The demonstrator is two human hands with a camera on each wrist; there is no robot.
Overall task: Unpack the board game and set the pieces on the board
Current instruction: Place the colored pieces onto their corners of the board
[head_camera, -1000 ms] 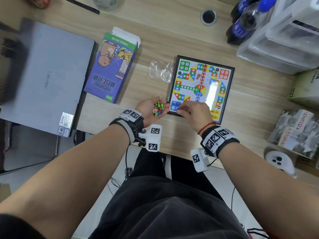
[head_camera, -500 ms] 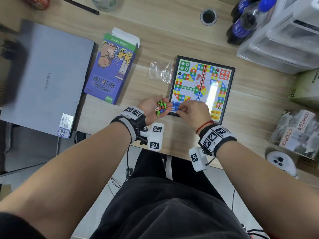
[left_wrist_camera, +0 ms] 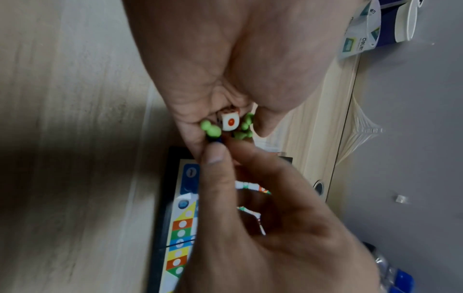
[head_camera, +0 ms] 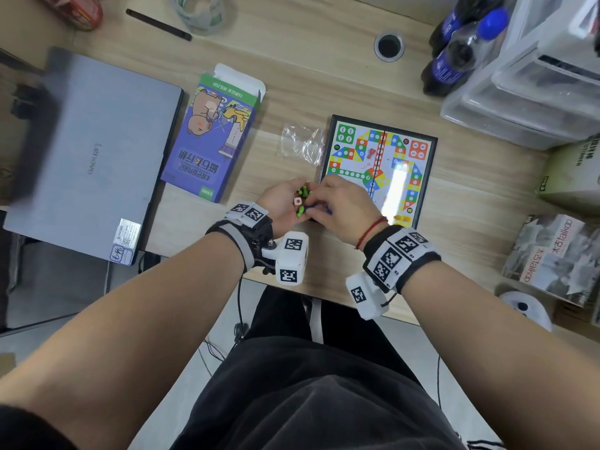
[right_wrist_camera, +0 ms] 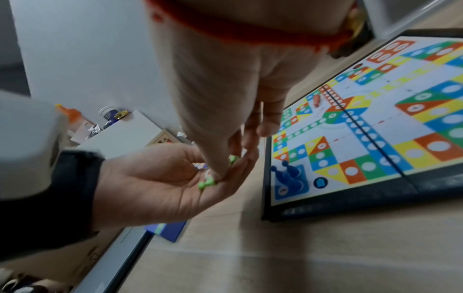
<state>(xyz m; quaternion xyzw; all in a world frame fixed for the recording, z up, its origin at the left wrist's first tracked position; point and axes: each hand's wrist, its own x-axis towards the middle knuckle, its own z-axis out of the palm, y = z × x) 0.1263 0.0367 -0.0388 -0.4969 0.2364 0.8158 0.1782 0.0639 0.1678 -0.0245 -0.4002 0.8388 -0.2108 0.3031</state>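
The game board (head_camera: 433,177) lies open on the desk. Blue pawns (right_wrist_camera: 285,172) stand in its near left corner, yellow pawns (head_camera: 402,218) in its near right corner, and a red pawn (head_camera: 371,153) lies near the middle. My left hand (head_camera: 282,203) is palm up beside the board, with green pawns (left_wrist_camera: 210,128) and a white die (left_wrist_camera: 230,122) resting in it. My right hand (head_camera: 313,206) reaches into that palm. Its thumb and fingertips (left_wrist_camera: 213,156) pinch a small dark blue piece (left_wrist_camera: 216,141), mostly hidden.
An empty clear bag (head_camera: 300,146) lies left of the board, the open game box (head_camera: 214,138) further left, then a closed laptop (head_camera: 87,157). Bottles (head_camera: 454,53) and plastic bins (head_camera: 535,76) stand at the back right. The desk's front edge runs under my wrists.
My right hand has moved left from the board's blue corner into my left palm and closed its fingertips on a piece. The left hand shifted slightly toward the board.
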